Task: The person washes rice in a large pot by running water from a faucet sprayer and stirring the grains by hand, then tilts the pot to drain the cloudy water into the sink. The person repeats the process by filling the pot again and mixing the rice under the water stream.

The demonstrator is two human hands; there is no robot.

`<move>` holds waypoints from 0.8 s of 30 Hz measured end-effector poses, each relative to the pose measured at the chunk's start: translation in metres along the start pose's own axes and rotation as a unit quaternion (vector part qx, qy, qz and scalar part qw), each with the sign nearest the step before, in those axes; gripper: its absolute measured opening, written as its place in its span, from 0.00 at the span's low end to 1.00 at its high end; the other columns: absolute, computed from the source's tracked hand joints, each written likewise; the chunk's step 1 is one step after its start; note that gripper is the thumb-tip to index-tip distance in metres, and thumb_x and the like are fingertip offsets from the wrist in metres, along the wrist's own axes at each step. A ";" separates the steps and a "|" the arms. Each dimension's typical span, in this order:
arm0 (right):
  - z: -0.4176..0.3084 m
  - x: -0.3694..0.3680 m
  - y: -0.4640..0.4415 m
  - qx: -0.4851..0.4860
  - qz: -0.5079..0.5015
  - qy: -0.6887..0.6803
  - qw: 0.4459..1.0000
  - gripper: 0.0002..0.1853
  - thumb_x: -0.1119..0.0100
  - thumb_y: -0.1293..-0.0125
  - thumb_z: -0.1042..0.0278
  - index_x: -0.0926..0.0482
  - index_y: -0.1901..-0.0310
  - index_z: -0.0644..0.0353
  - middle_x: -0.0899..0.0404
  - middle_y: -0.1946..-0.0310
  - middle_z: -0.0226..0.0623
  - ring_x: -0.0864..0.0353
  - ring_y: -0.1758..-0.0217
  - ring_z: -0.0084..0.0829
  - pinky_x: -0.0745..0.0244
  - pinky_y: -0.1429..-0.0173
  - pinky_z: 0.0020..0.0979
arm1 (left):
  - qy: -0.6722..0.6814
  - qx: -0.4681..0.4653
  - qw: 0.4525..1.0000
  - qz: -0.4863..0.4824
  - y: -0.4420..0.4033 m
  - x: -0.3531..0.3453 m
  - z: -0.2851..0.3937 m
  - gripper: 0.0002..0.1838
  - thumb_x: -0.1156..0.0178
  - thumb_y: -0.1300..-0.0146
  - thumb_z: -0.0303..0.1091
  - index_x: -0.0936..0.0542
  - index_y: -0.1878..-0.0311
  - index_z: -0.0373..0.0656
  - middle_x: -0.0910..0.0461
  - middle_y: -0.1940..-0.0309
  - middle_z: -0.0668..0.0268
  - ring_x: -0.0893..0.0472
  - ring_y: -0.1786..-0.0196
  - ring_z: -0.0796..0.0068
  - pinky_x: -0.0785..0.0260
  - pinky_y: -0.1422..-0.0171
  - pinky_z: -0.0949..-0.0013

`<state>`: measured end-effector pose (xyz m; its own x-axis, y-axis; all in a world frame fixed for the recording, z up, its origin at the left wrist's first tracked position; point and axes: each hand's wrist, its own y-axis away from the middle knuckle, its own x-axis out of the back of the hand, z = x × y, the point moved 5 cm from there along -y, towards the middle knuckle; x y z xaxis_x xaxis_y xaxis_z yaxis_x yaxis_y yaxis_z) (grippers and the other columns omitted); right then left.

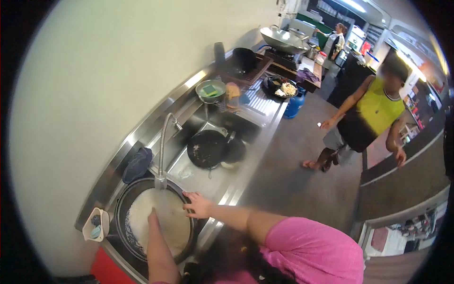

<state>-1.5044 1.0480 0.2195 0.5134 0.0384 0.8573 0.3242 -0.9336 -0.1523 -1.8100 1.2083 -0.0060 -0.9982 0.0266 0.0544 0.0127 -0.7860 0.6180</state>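
Observation:
A large dark pot (124,227) stands at the near end of the steel sink counter, filled with whitish, cloudy water (175,227) and a pale layer of what looks like rice. My left hand (152,217) dips into this liquid, its fingers hidden below the surface. On the pot's right rim lies my right hand (198,206), fingers spread and touching the edge. Directly above the pot hangs a flexible faucet (162,161), its spout pointing down into it; a blurred stream seems to fall from it.
The sink basin (189,127) holds a black frying pan (207,149). A bowl with a green sponge (210,91), a dark cloth (137,164) and a white caddy (96,225) line the wall. Farther off are a wok (283,41) and a plate of food (280,87). A person (378,106) stands at right, another at the back.

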 end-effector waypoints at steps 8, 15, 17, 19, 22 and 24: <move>0.012 0.004 -0.008 0.055 0.000 -0.017 0.998 0.25 0.43 0.34 0.40 0.22 0.41 0.44 0.47 0.26 0.57 0.42 0.25 0.53 0.45 0.27 0.52 | -0.249 -0.152 0.956 -0.017 0.042 -0.074 0.073 0.29 0.42 0.34 0.54 0.21 0.41 0.39 0.17 0.51 0.52 0.19 0.50 0.56 0.28 0.45 0.56; 0.021 -0.020 -0.024 0.050 -0.021 0.001 0.999 0.26 0.34 0.42 0.46 0.21 0.44 0.48 0.37 0.32 0.61 0.32 0.34 0.59 0.35 0.34 0.55 | -0.500 -0.278 0.814 -0.097 0.104 -0.110 0.094 0.35 0.34 0.40 0.45 0.31 0.31 0.45 0.34 0.31 0.52 0.33 0.30 0.55 0.40 0.26 0.56; 0.021 -0.024 -0.026 0.026 -0.027 0.003 0.999 0.25 0.29 0.45 0.50 0.19 0.45 0.46 0.39 0.31 0.58 0.36 0.30 0.56 0.38 0.32 0.54 | -0.532 -0.368 0.763 -0.007 0.084 -0.097 0.052 0.40 0.30 0.44 0.49 0.32 0.30 0.47 0.37 0.29 0.52 0.39 0.27 0.46 0.49 0.21 0.52; 0.019 -0.030 -0.031 0.049 0.003 -0.003 0.999 0.24 0.28 0.47 0.51 0.17 0.48 0.46 0.40 0.30 0.58 0.38 0.28 0.54 0.40 0.32 0.55 | -0.542 -0.314 0.780 0.008 0.114 -0.083 0.066 0.42 0.29 0.46 0.50 0.33 0.29 0.48 0.41 0.26 0.52 0.43 0.25 0.41 0.54 0.19 0.50; 0.016 -0.029 -0.032 0.034 0.004 0.014 0.999 0.24 0.26 0.48 0.51 0.17 0.49 0.46 0.42 0.29 0.59 0.39 0.28 0.54 0.40 0.32 0.56 | -0.534 -0.039 0.844 0.028 0.195 -0.050 0.112 0.45 0.29 0.47 0.52 0.35 0.26 0.52 0.62 0.20 0.53 0.51 0.23 0.34 0.54 0.19 0.49; 0.013 -0.021 -0.035 0.054 0.030 0.045 0.997 0.24 0.26 0.50 0.53 0.16 0.50 0.45 0.38 0.31 0.61 0.32 0.32 0.55 0.35 0.36 0.55 | -0.580 0.036 0.807 0.099 0.208 -0.009 0.098 0.44 0.42 0.42 0.66 0.34 0.27 0.50 0.54 0.21 0.47 0.49 0.23 0.33 0.55 0.23 0.35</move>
<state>-1.5161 1.0841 0.2005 0.4626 -0.0528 0.8850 0.3819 -0.8890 -0.2527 -1.7925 1.1048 0.1988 -0.2485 0.4991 0.8301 0.2103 -0.8087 0.5493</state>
